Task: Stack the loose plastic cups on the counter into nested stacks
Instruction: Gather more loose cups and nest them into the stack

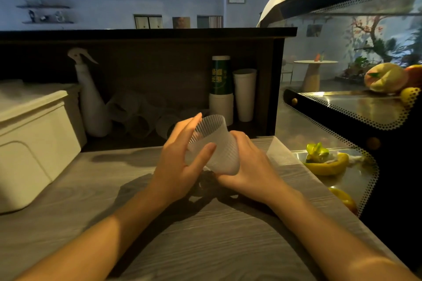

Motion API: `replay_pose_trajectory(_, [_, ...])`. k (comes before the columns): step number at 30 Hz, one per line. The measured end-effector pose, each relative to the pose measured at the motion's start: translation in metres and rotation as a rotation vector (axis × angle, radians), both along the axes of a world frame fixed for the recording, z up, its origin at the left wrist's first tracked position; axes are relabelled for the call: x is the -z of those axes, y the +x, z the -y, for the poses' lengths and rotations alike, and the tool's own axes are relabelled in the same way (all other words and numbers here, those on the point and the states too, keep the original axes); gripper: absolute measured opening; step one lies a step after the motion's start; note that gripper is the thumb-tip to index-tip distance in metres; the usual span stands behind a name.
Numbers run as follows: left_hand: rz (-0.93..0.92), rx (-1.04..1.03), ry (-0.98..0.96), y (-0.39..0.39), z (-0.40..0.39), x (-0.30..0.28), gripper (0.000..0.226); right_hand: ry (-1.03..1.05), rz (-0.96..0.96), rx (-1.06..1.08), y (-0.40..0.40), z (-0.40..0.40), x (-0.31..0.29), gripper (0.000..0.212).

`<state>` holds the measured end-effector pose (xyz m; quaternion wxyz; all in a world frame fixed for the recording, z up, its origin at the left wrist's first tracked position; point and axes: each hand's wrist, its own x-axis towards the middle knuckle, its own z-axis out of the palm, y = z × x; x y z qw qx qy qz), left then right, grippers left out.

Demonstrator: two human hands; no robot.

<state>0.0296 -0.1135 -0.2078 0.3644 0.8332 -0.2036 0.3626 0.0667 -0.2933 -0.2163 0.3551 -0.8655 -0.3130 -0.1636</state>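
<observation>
ribbed plastic cup (213, 145) held tilted above the worktop (205, 235), right hand (247, 164) curled under its base, left hand (182, 155) with fingers nearly straight against the side. could buckle or slip if squeezed unevenly; loose cups (146, 118) lying behind.

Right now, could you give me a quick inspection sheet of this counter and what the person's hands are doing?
Surface: grey wood-grain counter, dimly lit.
Job's things: ribbed clear cup, tilted, held above the counter; loose clear cups lying on their sides at the back.
Clutter: white spray bottle, white bin, upright cup stacks.
Grip: left hand with fingers against the cup's side; right hand curled round its base.
Cables: nothing seen.
Surroundings: display case with fruit at right.
</observation>
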Motion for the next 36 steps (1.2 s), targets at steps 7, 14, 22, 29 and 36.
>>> replay_pose_trajectory(7, [0.016, 0.03, -0.045, -0.001, -0.001, 0.0, 0.063, 0.09, -0.053, -0.049, -0.004, -0.002, 0.0, 0.078])
replay_pose_trajectory(14, [-0.129, 0.108, -0.008, -0.004, 0.012, 0.006, 0.079, 0.259, -0.11, -0.049, -0.006, -0.003, 0.0, 0.083])
replay_pose_trajectory(22, [-0.214, -0.004, 0.068, 0.017, -0.008, 0.002, 0.072, 0.361, -0.159, 0.152, 0.011, 0.01, 0.008, 0.074])
replay_pose_trajectory(29, [-0.223, -0.512, -0.091, 0.101, -0.066, -0.01, 0.053, 0.43, -0.187, 0.344, 0.034, 0.015, 0.019, 0.071])
replay_pose_trajectory(36, [-0.703, -0.833, -0.359, 0.14, -0.073, -0.002, 0.068, 0.362, -0.212, 0.332, 0.039, 0.014, 0.019, 0.072])
